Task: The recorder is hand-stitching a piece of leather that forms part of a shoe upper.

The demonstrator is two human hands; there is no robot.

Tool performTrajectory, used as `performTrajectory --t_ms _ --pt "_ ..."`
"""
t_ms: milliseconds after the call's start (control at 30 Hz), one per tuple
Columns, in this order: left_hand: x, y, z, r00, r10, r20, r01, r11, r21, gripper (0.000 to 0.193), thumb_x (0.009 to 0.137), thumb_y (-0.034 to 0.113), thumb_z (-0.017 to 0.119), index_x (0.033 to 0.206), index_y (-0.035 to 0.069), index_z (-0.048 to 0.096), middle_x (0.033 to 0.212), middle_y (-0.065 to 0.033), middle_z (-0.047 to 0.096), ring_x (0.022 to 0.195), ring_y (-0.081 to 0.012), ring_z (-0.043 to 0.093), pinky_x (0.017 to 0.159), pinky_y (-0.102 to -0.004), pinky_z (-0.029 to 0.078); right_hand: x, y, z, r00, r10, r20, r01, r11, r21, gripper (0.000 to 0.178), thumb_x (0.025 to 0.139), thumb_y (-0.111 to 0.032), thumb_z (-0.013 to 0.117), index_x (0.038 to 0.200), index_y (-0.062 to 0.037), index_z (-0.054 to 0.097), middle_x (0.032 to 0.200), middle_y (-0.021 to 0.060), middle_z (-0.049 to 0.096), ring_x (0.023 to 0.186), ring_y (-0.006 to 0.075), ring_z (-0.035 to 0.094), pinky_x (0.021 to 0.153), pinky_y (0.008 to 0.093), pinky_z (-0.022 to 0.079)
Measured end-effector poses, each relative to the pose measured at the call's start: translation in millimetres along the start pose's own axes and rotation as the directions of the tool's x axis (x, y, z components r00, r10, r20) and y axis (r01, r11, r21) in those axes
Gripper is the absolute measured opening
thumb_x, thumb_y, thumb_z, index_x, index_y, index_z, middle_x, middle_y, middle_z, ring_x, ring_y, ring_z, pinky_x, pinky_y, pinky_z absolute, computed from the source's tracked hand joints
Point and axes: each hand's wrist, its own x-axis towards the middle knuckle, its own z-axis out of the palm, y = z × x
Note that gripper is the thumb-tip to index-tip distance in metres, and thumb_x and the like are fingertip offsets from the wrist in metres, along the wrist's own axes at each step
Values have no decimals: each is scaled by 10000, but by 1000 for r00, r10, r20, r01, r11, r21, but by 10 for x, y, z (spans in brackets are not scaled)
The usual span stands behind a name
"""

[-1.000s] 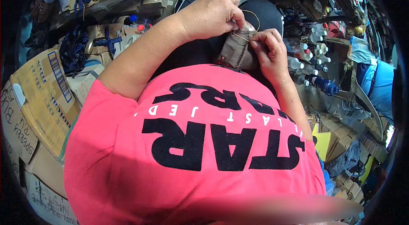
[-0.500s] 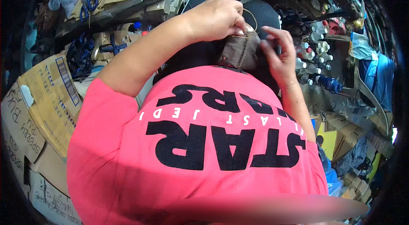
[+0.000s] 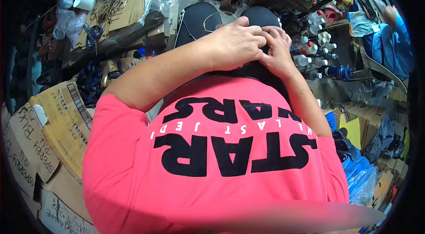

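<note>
My left hand [image 3: 239, 43] and my right hand [image 3: 278, 51] meet over my lap, both with curled fingers that touch or nearly touch. What they grip is hidden behind the fingers and the backs of the hands. A pale thread [image 3: 205, 22] loops out above my left hand and lies across my dark-clad knee [image 3: 200, 17]. The brown stitched leather piece seen a moment earlier is covered by my hands now. My other knee [image 3: 260, 14] rises just beyond the right fingers.
On the left, blue-handled scissors [image 3: 93, 35] and a white cup [image 3: 84, 1] rest by a cardboard sheet [image 3: 135, 1]. Cardboard boxes [image 3: 59, 110] stand nearer. To the right are several plastic bottles [image 3: 310, 48], a blue cloth [image 3: 389, 45] and a blue plastic bag [image 3: 359, 176].
My right hand has moved left and closed in against my left hand. The leather piece has gone out of sight behind them. The thread loop now hangs further left, and the view has shifted slightly.
</note>
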Motion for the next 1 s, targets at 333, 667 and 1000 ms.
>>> performTrajectory --t_ms 333,667,1000 --pt "-185 129 -39 962 -42 -271 16 995 -95 135 676 138 680 770 89 596 869 -54 578 936 -246 560 848 -382 440 429 -249 200 947 -1 321 -242 656 715 597 612 -234 771 1143 -35 584 1111 140 616 1038 279 592 911 362 463" --pt "-348 25 214 923 -175 -343 49 937 -347 220 652 151 749 795 78 600 863 -78 586 905 -281 573 804 -393 448 495 -236 454 957 -55 284 -179 656 733 484 698 -162 742 1131 -15 583 1100 138 616 1051 245 591 901 331 464" --pt "-1022 -178 343 793 -534 -294 355 796 -490 187 714 162 761 887 120 705 813 -18 643 830 -201 609 784 -339 416 237 -143 37 941 55 333 -187 907 378 307 652 -68 760 891 -27 573 882 121 572 874 273 595 797 352 482"
